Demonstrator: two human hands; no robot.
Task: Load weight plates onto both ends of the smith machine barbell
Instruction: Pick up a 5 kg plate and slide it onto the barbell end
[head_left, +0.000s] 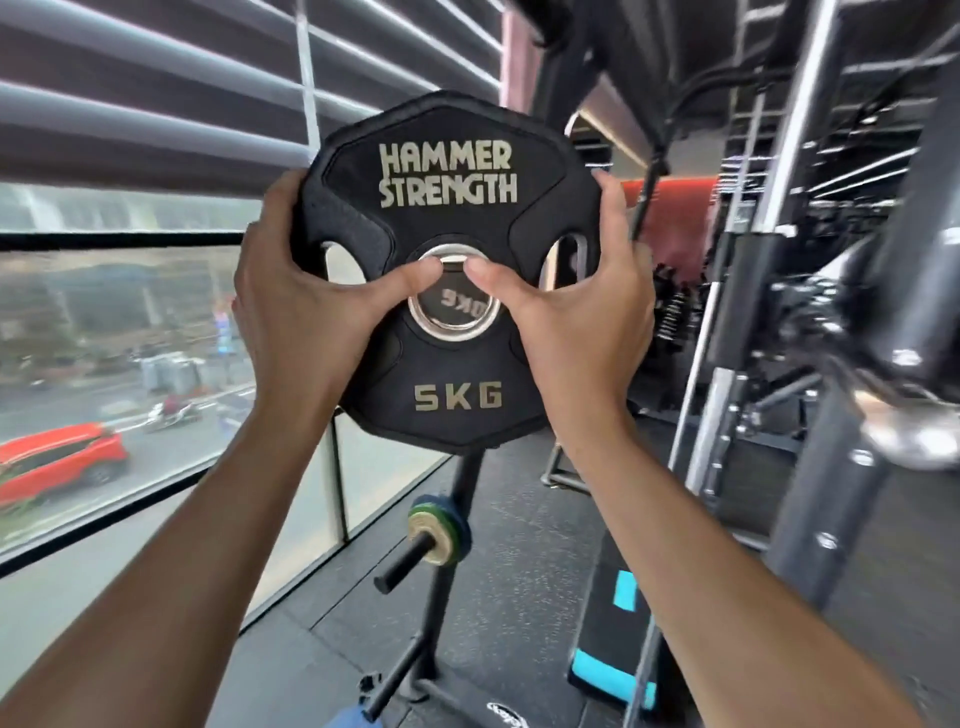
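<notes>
You hold the 5 kg Hammer Strength plate (447, 270) upright at chest height, beside the window (119, 332) and above the plate storage tree (441, 540). Your left hand (301, 306) grips its left edge and your right hand (576, 306) its right edge, fingers curled behind, both thumbs lying on the steel hub ring.

Risks, as judged:
- Thumbs at the bore: sliding the plate onto a sleeve would pinch them.
- A palm-only edge grip could slip and drop the plate onto the tree's peg or your feet.
- The smith machine frame (810, 322) stands to your right, blurred; its bar end is not clearly visible, so turning fast risks striking an upright.
</notes>
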